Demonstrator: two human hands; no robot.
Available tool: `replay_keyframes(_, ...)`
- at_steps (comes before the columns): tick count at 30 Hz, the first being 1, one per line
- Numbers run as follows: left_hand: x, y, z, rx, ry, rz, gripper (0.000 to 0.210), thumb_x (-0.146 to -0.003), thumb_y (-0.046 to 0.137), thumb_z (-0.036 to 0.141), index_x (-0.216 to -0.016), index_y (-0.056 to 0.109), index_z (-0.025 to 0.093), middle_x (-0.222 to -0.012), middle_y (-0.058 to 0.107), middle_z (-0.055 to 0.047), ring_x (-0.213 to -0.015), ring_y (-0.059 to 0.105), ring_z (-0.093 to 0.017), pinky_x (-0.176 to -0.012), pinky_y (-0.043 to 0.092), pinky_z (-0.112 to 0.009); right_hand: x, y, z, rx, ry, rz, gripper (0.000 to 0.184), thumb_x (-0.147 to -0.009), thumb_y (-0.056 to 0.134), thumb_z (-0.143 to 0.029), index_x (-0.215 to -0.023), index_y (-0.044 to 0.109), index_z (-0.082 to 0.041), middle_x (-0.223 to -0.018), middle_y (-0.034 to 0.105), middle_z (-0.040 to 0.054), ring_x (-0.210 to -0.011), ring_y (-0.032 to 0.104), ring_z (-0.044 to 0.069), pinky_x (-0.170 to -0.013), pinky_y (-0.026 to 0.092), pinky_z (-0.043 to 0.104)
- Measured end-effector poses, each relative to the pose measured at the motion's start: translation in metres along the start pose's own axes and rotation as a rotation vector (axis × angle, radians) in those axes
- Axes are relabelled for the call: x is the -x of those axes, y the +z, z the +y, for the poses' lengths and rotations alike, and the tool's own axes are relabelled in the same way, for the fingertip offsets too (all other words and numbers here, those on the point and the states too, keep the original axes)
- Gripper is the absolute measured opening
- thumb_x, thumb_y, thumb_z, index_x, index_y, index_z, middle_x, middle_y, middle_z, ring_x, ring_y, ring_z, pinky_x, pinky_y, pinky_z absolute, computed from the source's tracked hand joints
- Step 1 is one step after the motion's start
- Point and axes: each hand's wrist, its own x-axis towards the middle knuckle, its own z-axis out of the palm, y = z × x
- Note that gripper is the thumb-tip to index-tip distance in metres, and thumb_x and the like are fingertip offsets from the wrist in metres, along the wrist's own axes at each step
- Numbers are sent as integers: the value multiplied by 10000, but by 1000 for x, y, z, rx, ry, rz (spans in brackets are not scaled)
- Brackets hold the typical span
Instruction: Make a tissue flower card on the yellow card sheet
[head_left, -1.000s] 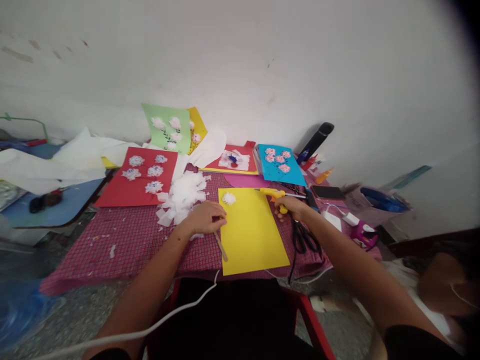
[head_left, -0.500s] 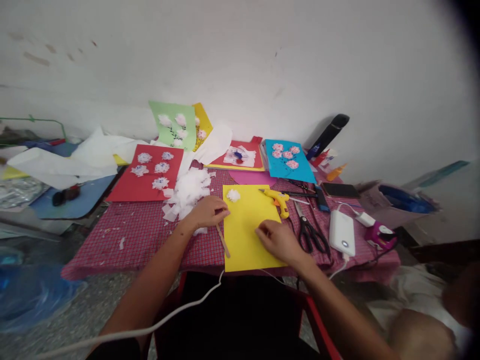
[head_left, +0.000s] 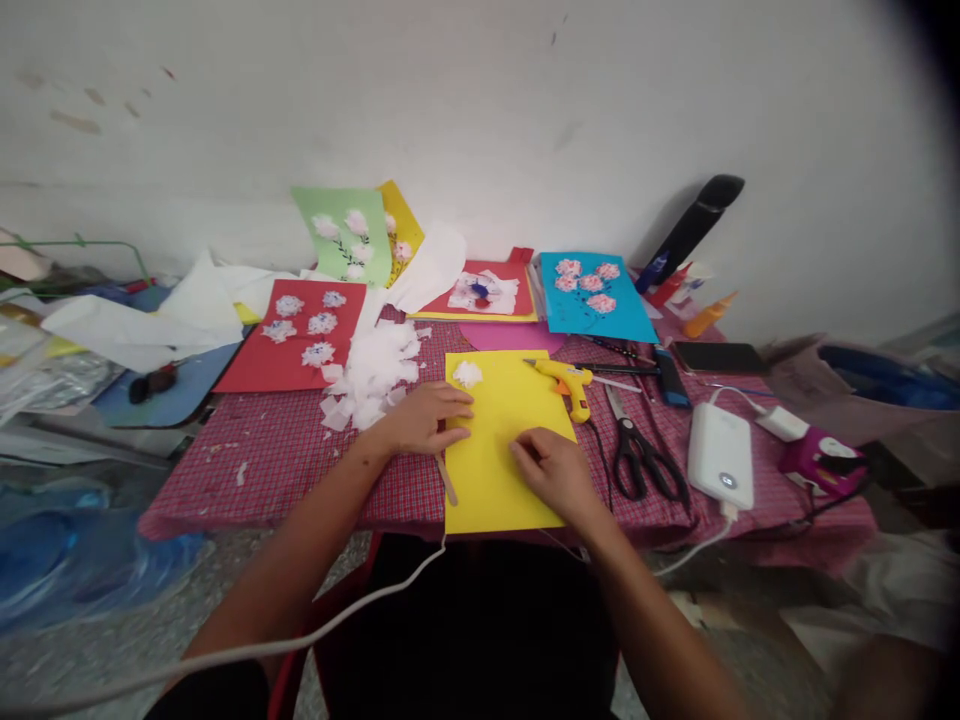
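A yellow sheet of paper (head_left: 491,500) lies in front of me, with one white paper flower (head_left: 467,374) near its top left corner. My left hand (head_left: 426,418) reaches over the sheet's left edge, its fingers stretched out and apart, just below the flower. Under that hand a wooden stick (head_left: 448,482) lies along the edge, its upper end hidden. My right hand (head_left: 556,472) rests on the right part of the sheet with curled fingers; whatever may be inside them is hidden. A yellow glue gun (head_left: 566,382) lies across the sheet's upper right edge.
White paper pieces (head_left: 373,375) are heaped left of the sheet. Black-handled scissors (head_left: 641,460), a white power bank (head_left: 720,455) and a phone (head_left: 720,357) lie to the right. Flower cards on red (head_left: 255,365), green (head_left: 341,208) and blue paper (head_left: 622,318) stand behind. A white cable (head_left: 360,603) crosses my lap.
The fingers of my left hand have gone from bunched together to stretched out over the sheet's edge. My right hand stays curled in nearly the same place. The camera view has shifted slightly.
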Motion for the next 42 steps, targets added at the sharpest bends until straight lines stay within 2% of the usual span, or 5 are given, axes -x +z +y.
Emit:
replay_keyframes(6,5,4,-1,-79,-39,-33,381,-963,625,443,-1250,736,218,-1450,635,-134,-1343,585,-322,-1185,373,-524,0,1,2,-24,-9,8,228,-986,546,-349,-816,632,-224,-770,688,48,-719,623,199,-678,412,301)
replay_keyframes(15,5,6,2,-55,-31,-28,398,-957,643,445,-1290,722,242,-1494,598,-128,-1387,553,-327,-1213,339,-540,-1,3,2,-11,2,40,237,-973,553,-357,-791,636,-230,-750,695,40,-700,621,197,-656,403,297)
replay_keyframes(23,4,2,-5,-46,27,75,309,-948,642,414,-1134,780,209,-1250,745,-122,-1185,679,-286,-1101,469,-477,-1,3,2,-46,19,45,259,-972,549,-364,-761,610,-229,-717,673,32,-673,607,192,-633,390,296)
replay_keyframes(34,8,7,-8,-124,-32,2,410,-953,642,481,-1258,734,222,-1456,630,-132,-1354,576,-330,-1184,379,-531,0,3,0,-37,15,33,243,-979,552,-352,-784,618,-223,-726,664,27,-679,598,188,-644,382,302)
replay_keyframes(42,5,-1,-7,-78,75,114,236,-979,622,351,-973,782,178,-1093,783,-111,-1033,725,-237,-971,544,-403,1,2,-2,-32,4,39,211,-972,557,-325,-809,638,-218,-744,665,21,-701,610,180,-667,394,297)
